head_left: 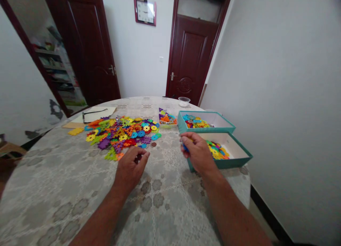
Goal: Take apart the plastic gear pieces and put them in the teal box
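My right hand [198,152] is over the near left corner of the front teal box [226,163]. Its thumb and fingers pinch a small blue plastic piece, probably a snowflake building disc [184,147]; most of it is hidden by the fingers. Inside that box lie yellow, green and other discs. My left hand [131,166] rests on the table at the near edge of a big heap of colourful plastic discs [125,132]. Its fingers are loosely curled toward the thumb, with nothing visible in them. A small brown disc [153,144] lies beyond the left fingertips.
Behind the front box stands a second teal box [221,121] holding more pieces. A clear tray [168,126] of sorted pieces sits left of it. Farther back is a clear bowl [184,101]. Glasses [94,112] lie on papers [106,114] at the left. The tablecloth [160,210] is patterned.
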`<state>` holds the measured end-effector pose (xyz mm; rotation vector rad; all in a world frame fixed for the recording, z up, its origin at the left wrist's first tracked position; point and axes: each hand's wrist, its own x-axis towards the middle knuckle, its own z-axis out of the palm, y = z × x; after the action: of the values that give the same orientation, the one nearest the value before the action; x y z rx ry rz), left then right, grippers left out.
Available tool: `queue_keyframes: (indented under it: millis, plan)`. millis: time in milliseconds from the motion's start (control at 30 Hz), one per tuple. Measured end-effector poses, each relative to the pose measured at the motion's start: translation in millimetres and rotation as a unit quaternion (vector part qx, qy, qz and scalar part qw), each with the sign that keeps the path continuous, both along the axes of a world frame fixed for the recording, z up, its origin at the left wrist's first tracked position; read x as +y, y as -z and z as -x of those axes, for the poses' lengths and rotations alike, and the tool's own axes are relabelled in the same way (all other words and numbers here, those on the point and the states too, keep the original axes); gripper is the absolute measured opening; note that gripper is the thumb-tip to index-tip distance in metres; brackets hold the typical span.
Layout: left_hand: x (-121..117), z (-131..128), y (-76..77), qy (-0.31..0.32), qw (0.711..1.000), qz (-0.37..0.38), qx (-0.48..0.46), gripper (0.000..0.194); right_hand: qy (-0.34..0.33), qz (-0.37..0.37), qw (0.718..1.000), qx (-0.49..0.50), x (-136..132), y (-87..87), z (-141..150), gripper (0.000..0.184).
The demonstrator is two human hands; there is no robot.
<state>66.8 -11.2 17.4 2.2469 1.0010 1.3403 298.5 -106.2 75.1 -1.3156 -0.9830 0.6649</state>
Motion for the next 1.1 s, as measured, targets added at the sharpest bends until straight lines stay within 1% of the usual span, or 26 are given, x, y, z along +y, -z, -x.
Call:
queue_keyframes:
  millis: [33,100,167,200,267,333,400,467,500,567,633,667,733,800,867,900,967,1000,1067,1100]
  plan:
    - [-2,-1,0.1,0.003,1.0,-0.003,0.001,0.017,0.069,-0.005,0.995,-0.066,-4,-4.2,-13,0.042]
    - [-4,-4,1.1,0.008,1.0,-0.004,0.003,0.015,0.18,0.018,0.968,-0.172,-9,-7.1,-38,0.045]
    - [-6,-5,3.4,0.011,1.0,-0.008,0.011,0.014,0.245,0.036,0.936,-0.249,-10,-3.9,-56,0.044]
    - [-6,-6,4.8,0.007,1.0,-0.007,0.013,0.014,0.263,0.04,0.927,-0.263,-9,-1.2,-63,0.044]
    - [-7,-6,7.0,0.001,1.0,-0.001,0.019,0.014,0.283,0.05,0.92,-0.266,-9,3.9,-69,0.043]
    - [-8,-6,8.0,-0.002,1.0,0.004,0.015,0.013,0.302,0.048,0.913,-0.271,-9,6.8,-66,0.044]
    - [-9,-6,7.7,-0.003,1.0,0.006,0.007,0.012,0.309,0.009,0.9,-0.307,-9,8.0,-56,0.042]
    - [-11,-6,6.6,-0.002,1.0,0.009,-0.003,0.011,0.275,-0.065,0.89,-0.357,-7,10.9,-37,0.037]
    - [-12,-7,6.0,-0.002,1.0,0.012,-0.009,0.011,0.24,-0.102,0.888,-0.379,-6,14.3,-25,0.034]
    - [-13,-6,5.4,-0.003,1.0,0.018,-0.021,0.011,0.143,-0.16,0.886,-0.411,-2,27.1,2,0.026]
    - [-11,-3,5.5,-0.016,0.999,0.025,-0.035,0.013,0.036,-0.187,0.88,-0.435,2,48.1,30,0.021]
    - [-10,-1,5.5,-0.029,0.998,0.032,-0.044,0.013,-0.014,-0.191,0.872,-0.45,4,61.0,43,0.021]
    - [-3,4,4.3,-0.072,0.993,0.054,-0.074,0.01,-0.08,-0.182,0.85,-0.488,8,88.2,63,0.027]
    - [7,10,-0.3,-0.124,0.983,0.08,-0.109,0.007,-0.098,-0.167,0.829,-0.525,11,113.1,73,0.034]
    - [20,17,-9.2,-0.173,0.971,0.103,-0.133,0.02,-0.1,-0.152,0.816,-0.549,13,131.4,74,0.037]
    - [28,21,-14.9,-0.196,0.964,0.114,-0.138,0.028,-0.099,-0.146,0.812,-0.556,14,137.6,73,0.037]
    - [45,31,-26.8,-0.235,0.954,0.129,-0.135,0.039,-0.095,-0.135,0.81,-0.563,14,144.9,71,0.038]
    - [54,37,-32.0,-0.253,0.952,0.123,-0.121,0.042,-0.092,-0.134,0.809,-0.565,14,146.6,70,0.038]
    - [76,53,-38.5,-0.264,0.961,0.066,-0.056,0.046,-0.087,-0.146,0.802,-0.572,14,148.3,69,0.037]
    - [88,62,-39.4,-0.277,0.959,0.05,-0.022,0.047,-0.084,-0.155,0.797,-0.578,14,149.0,69,0.036]
